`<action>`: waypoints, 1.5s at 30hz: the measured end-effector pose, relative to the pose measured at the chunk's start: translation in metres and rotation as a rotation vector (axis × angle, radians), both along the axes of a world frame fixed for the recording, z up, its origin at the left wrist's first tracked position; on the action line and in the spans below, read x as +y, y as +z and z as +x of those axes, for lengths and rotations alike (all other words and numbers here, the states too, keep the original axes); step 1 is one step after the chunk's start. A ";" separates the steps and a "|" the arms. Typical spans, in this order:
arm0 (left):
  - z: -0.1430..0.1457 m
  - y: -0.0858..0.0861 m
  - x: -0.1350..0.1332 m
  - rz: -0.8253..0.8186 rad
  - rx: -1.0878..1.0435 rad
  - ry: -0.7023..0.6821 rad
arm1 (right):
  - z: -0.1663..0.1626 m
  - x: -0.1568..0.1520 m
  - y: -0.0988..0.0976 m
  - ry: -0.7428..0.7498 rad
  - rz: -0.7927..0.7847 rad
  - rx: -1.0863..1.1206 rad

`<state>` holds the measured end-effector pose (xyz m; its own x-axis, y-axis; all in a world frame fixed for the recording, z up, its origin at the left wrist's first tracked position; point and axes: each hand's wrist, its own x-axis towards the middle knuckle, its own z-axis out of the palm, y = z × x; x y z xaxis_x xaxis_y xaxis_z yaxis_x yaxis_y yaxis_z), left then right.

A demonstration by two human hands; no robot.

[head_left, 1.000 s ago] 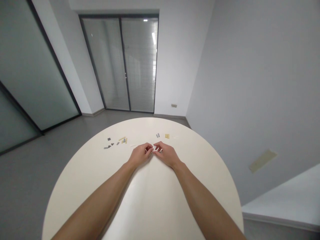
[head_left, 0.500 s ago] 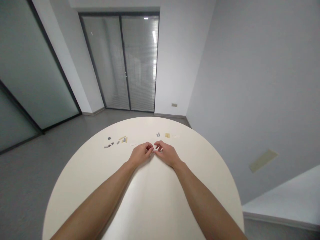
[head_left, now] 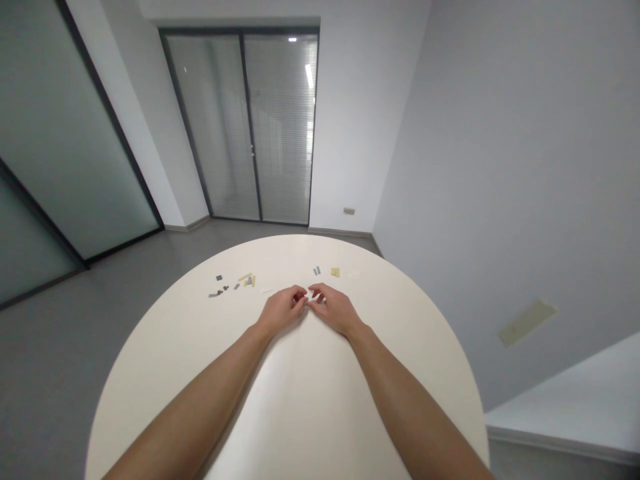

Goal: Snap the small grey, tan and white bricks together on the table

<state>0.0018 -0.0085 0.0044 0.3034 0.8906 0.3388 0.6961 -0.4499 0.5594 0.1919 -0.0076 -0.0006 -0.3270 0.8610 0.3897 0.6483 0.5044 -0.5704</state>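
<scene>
Over the middle of the table, my left hand (head_left: 284,308) and my right hand (head_left: 336,309) meet almost fingertip to fingertip. Both have their thumbs and fingers curled together, as in a pinch. A tiny pale bit shows between the fingertips, too small and too close to the tabletop's colour to name. Just beyond the right hand lie two small grey strips (head_left: 317,271) and a yellow square piece (head_left: 335,272). A thin white strip (head_left: 267,291) rests left of the left hand.
The round white table (head_left: 310,413) holds both forearms. At its far left are several yellow and grey pieces (head_left: 249,280), a dark square piece (head_left: 219,277) and small dark pieces (head_left: 220,292). Faint white pieces (head_left: 351,274) lie at far right. A wall (head_left: 500,167) rises on the right.
The view has shifted very slightly. My hands stay together in the same place, with barely any finger movement, and the pieces on the table lie as before.
</scene>
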 end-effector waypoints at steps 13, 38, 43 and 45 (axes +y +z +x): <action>-0.001 0.000 0.000 -0.006 0.007 -0.011 | -0.001 0.001 -0.001 0.012 -0.014 -0.001; 0.001 0.007 -0.004 -0.014 0.049 -0.005 | -0.001 -0.001 0.000 0.004 0.000 -0.063; 0.002 0.008 -0.005 -0.021 0.067 -0.009 | -0.001 -0.003 0.003 0.026 -0.016 -0.063; 0.001 0.007 -0.004 -0.008 0.068 -0.003 | -0.001 -0.003 0.004 0.024 0.001 -0.070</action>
<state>0.0029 -0.0129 0.0113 0.3283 0.8923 0.3099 0.7315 -0.4478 0.5143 0.1910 -0.0110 0.0036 -0.3742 0.8519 0.3664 0.6743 0.5212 -0.5232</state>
